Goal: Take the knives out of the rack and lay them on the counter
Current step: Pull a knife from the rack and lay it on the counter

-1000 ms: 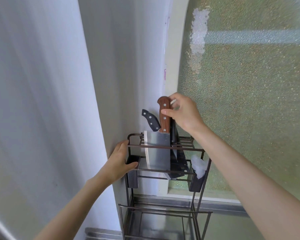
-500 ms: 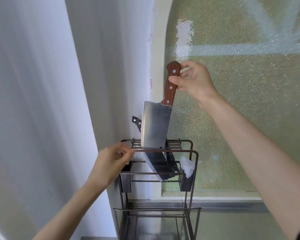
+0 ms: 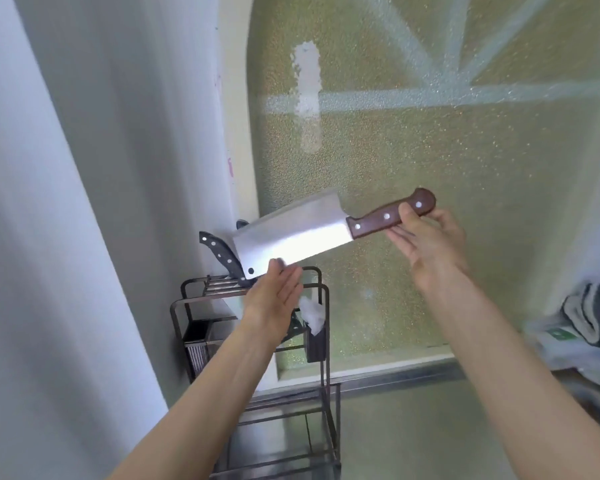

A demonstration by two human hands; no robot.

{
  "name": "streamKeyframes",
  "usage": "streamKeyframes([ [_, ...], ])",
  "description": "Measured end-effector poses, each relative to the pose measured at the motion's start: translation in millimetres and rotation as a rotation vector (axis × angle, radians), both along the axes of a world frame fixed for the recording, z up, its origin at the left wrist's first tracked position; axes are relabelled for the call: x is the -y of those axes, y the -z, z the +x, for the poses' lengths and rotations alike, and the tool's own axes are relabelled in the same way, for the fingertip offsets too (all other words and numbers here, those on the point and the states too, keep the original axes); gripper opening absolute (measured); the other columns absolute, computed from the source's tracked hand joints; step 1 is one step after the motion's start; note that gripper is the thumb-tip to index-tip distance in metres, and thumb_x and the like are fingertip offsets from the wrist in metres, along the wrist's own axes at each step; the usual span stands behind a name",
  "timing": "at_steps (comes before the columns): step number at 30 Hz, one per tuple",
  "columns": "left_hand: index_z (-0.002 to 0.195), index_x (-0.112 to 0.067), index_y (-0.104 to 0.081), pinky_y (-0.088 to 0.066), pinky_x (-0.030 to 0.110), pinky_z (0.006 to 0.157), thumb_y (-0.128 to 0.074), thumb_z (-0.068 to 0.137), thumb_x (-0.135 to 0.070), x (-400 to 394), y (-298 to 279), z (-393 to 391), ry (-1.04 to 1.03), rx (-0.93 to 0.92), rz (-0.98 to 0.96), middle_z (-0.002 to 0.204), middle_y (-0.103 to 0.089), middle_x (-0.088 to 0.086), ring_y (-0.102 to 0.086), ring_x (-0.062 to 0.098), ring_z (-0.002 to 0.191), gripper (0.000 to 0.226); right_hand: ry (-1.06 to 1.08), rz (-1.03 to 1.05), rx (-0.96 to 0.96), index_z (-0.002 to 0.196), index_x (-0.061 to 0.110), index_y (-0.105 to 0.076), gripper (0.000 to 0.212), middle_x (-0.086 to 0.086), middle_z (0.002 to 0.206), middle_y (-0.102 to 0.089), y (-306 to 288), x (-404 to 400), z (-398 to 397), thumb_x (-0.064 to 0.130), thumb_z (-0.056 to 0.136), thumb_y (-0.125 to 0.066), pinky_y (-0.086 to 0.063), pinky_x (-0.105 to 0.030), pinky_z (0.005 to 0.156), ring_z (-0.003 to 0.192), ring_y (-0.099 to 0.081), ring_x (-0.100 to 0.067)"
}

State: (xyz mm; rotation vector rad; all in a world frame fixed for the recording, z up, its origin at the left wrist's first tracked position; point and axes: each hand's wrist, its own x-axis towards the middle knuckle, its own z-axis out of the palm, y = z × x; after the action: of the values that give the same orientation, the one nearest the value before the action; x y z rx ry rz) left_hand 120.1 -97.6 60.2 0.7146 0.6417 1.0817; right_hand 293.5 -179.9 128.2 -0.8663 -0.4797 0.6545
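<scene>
My right hand (image 3: 426, 242) grips the brown wooden handle of a steel cleaver (image 3: 291, 235), which is out of the rack and lies almost level in the air, blade pointing left. My left hand (image 3: 274, 299) is flat and open just under the blade's lower edge, fingers touching or nearly touching it. The dark metal rack (image 3: 184, 303) stands below in the corner. A black-handled knife (image 3: 219, 251) still sticks up from its top slots, and the tip of a second black handle (image 3: 242, 223) peeks out behind the cleaver.
A white wall runs along the left and frosted green glass fills the back. A white wad (image 3: 312, 315) sits in the rack's right-hand holder. Folded cloth (image 3: 593, 313) lies at the right edge. The steel counter (image 3: 413, 427) lies below.
The cleaver has been lifted clear of the rack and swung from upright to nearly level. My left hand has let go of the rack frame and risen under the blade.
</scene>
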Motion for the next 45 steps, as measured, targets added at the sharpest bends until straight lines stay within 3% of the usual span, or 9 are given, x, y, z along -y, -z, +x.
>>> streamKeyframes([
  [6,0.072,-0.016,-0.037,-0.047,0.036,0.092,-0.042,0.095,-0.011,38,7,57,-0.100,0.015,0.009,0.076,-0.050,0.003,-0.055,0.017,0.072,0.025,-0.171,-0.120,-0.150,0.114,0.000,-0.050,0.032,-0.013,0.098,-0.063,86,74,55,-0.002,0.083,-0.059,-0.059,-0.026,0.075,0.083,-0.064,-0.020],
  [8,0.074,-0.018,-0.037,-0.049,0.032,0.085,-0.044,0.095,-0.012,49,17,74,-0.086,-0.092,0.060,0.080,-0.053,0.004,-0.054,0.018,0.072,0.023,-0.203,-0.343,0.115,0.107,0.002,-0.056,0.029,-0.012,0.094,-0.065,110,105,78,0.001,0.079,-0.065,-0.057,-0.025,0.080,0.083,-0.064,-0.020],
  [12,0.069,-0.018,-0.039,-0.052,0.022,0.062,-0.049,0.092,-0.013,79,46,116,-0.041,-0.315,0.123,0.070,-0.052,0.003,-0.049,0.017,0.061,0.026,-0.305,-0.673,0.546,0.091,0.010,-0.058,0.025,-0.007,0.075,-0.064,159,158,96,0.000,0.073,-0.071,-0.044,-0.015,0.049,0.052,-0.057,-0.006],
  [15,0.070,-0.019,-0.038,-0.048,0.016,0.045,-0.050,0.092,-0.011,106,77,152,0.020,-0.465,0.113,0.068,-0.053,0.003,-0.050,0.015,0.053,0.026,-0.188,-0.840,0.737,0.094,0.018,-0.056,0.029,0.004,0.078,-0.063,208,182,88,0.019,0.072,-0.075,-0.045,-0.025,0.060,0.065,-0.059,-0.013],
  [21,0.070,-0.020,-0.041,-0.050,0.025,0.062,-0.050,0.092,-0.014,142,157,204,0.212,-0.559,-0.028,0.072,-0.054,0.004,-0.051,0.015,0.059,0.024,0.101,-0.956,0.791,0.107,0.018,-0.053,0.030,-0.003,0.102,-0.062,294,224,93,0.012,0.080,-0.063,-0.044,-0.030,0.077,0.089,-0.060,-0.023],
  [26,0.107,-0.014,-0.043,-0.044,0.028,0.074,-0.051,0.091,-0.028,153,223,229,0.401,-0.679,-0.066,0.085,-0.055,-0.001,-0.056,0.015,0.076,0.023,0.084,-1.045,0.714,0.111,0.018,-0.054,0.030,-0.005,0.103,-0.060,344,247,114,0.010,0.082,-0.059,-0.042,-0.028,0.077,0.091,-0.059,-0.025],
  [32,0.123,-0.010,-0.048,-0.040,0.033,0.097,-0.058,0.087,-0.018,167,294,254,0.626,-1.013,0.317,0.129,-0.052,0.007,-0.053,0.027,0.114,0.038,0.126,-1.232,0.516,0.113,0.013,-0.055,0.028,-0.012,0.106,-0.061,392,259,158,0.011,0.085,-0.057,-0.045,-0.034,0.082,0.096,-0.058,-0.030],
  [39,0.129,-0.014,-0.047,-0.033,0.022,0.096,-0.054,0.088,-0.015,196,358,286,0.823,-1.235,0.554,0.134,-0.049,0.008,-0.050,0.017,0.114,0.041,0.198,-1.345,0.497,0.112,0.009,-0.055,0.030,-0.016,0.104,-0.060,430,272,207,0.005,0.082,-0.059,-0.045,-0.039,0.084,0.099,-0.055,-0.033],
  [45,0.139,-0.016,-0.033,-0.027,0.037,0.113,-0.058,0.085,-0.033,198,393,305,0.952,-1.419,0.989,0.152,-0.028,0.008,-0.030,0.024,0.138,0.062,0.185,-1.379,0.517,0.113,0.009,-0.055,0.031,-0.014,0.109,-0.059,450,285,250,0.005,0.083,-0.058,-0.044,-0.041,0.090,0.103,-0.054,-0.032],
])
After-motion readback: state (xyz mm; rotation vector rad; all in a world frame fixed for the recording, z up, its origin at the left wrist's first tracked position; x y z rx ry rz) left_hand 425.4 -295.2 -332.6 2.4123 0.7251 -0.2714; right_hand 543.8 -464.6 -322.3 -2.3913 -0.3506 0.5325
